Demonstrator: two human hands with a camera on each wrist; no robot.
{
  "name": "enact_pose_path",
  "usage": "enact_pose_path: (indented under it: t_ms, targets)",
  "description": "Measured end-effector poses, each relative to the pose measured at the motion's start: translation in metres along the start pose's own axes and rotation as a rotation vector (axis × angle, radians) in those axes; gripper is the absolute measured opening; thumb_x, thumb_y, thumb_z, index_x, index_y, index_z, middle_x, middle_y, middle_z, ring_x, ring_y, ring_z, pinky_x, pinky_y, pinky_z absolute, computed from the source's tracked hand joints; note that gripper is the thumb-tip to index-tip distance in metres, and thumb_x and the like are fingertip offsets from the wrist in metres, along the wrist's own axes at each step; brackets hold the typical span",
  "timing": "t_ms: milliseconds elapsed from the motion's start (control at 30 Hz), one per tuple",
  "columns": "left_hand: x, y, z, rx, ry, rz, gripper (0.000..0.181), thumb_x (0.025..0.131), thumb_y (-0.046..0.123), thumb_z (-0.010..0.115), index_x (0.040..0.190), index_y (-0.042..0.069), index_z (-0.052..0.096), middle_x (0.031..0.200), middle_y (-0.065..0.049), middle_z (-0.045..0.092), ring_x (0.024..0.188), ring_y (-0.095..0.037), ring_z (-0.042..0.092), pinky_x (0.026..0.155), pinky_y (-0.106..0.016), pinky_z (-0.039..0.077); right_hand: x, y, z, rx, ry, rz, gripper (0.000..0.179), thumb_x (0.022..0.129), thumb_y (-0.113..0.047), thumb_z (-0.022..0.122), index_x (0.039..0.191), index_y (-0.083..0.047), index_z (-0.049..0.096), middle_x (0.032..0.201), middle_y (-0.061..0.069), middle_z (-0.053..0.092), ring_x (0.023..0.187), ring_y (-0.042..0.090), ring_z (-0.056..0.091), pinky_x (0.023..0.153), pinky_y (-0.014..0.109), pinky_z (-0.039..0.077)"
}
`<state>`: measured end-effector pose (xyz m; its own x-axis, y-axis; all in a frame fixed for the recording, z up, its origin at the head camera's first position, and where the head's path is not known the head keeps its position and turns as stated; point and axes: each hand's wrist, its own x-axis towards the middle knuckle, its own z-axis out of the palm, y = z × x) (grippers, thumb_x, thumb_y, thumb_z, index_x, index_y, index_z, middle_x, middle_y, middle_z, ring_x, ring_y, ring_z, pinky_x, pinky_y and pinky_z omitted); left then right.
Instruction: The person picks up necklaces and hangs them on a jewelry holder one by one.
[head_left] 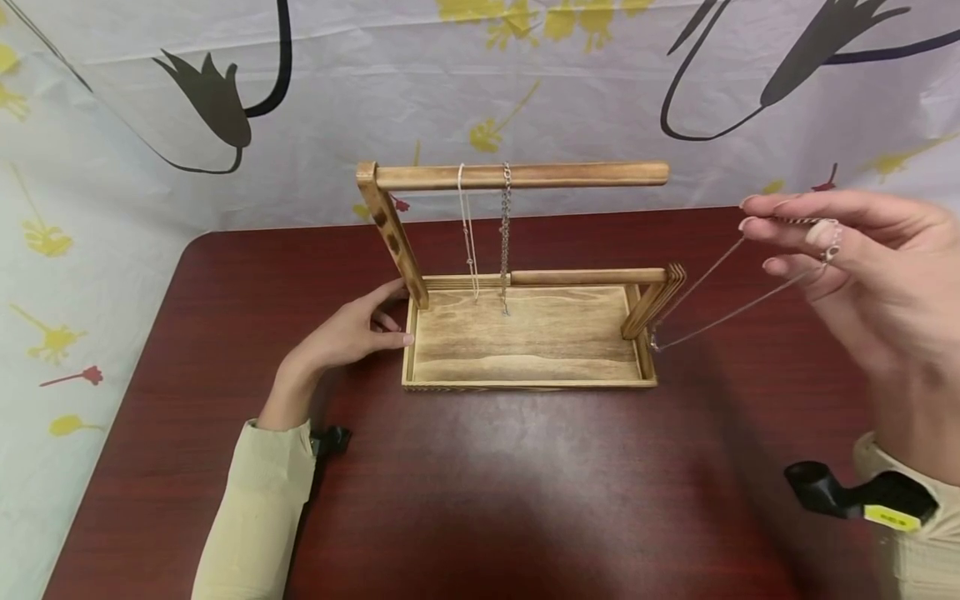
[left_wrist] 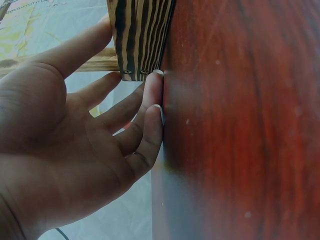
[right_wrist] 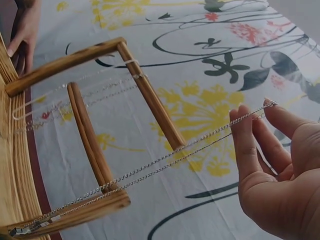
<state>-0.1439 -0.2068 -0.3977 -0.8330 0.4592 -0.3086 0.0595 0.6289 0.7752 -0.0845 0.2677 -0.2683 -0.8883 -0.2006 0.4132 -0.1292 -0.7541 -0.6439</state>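
Observation:
A wooden jewelry stand (head_left: pixel 517 333) with a shallow tray base, a tall upper bar and a shorter lower bar sits on the table. My left hand (head_left: pixel 348 333) holds the tray's left end, thumb against the end wall and fingers round the back corner. To the right of the stand, my right hand (head_left: pixel 873 258) pinches a silver chain necklace (right_wrist: pixel 150 164) between thumb and fingers. The chain slants down in a long loop to a small pendant (head_left: pixel 655 340) that overlaps the tray's right end. From the upper bar hang a thin necklace (head_left: pixel 469 242) and a thicker chain necklace (head_left: pixel 506 217).
The dark red table (head_left: pixel 487 483) extends around the stand, mostly in front of it. A white floral sheet (head_left: pixel 337 100) hangs behind the table and on the left. The upper bar's right end (head_left: pixel 663 173) is free, and the lower bar (head_left: pixel 588 277) stands below it.

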Motion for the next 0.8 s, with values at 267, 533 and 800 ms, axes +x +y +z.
enact_pose_path:
  t_ms: [267,533,800]
  targets:
    - [0.0,0.0,0.0,0.003,0.003,-0.004,0.087,0.089,0.025,0.077,0.159,0.019,0.026,0.149,-0.01,0.044,0.103,-0.025,0.062,0.086,-0.039,0.05,0.004,-0.006,-0.005,0.077,0.009,-0.022,0.031,0.092,0.027,0.025,0.114,0.038,0.045,0.117,0.049,0.052,0.103,0.055,0.062,0.081,0.051,0.057]
    - [0.002,-0.001,0.0,0.007,0.001,0.0,0.088,0.089,0.026,0.077,0.159,0.02,0.025,0.15,-0.009,0.043,0.103,-0.025,0.062,0.085,-0.039,0.05,0.009,-0.008,-0.019,0.123,-0.044,-0.036,0.031,0.092,0.025,0.029,0.117,0.039,0.039,0.12,0.053,0.046,0.108,0.059,0.057,0.086,0.054,0.054]
    - [0.001,-0.003,0.0,0.013,-0.002,-0.001,0.088,0.09,0.026,0.077,0.159,0.019,0.024,0.152,-0.008,0.041,0.105,-0.024,0.061,0.087,-0.04,0.05,0.017,-0.008,-0.017,0.133,-0.011,-0.054,0.028,0.093,0.024,0.03,0.113,0.039,0.043,0.118,0.052,0.049,0.106,0.058,0.058,0.084,0.054,0.055]
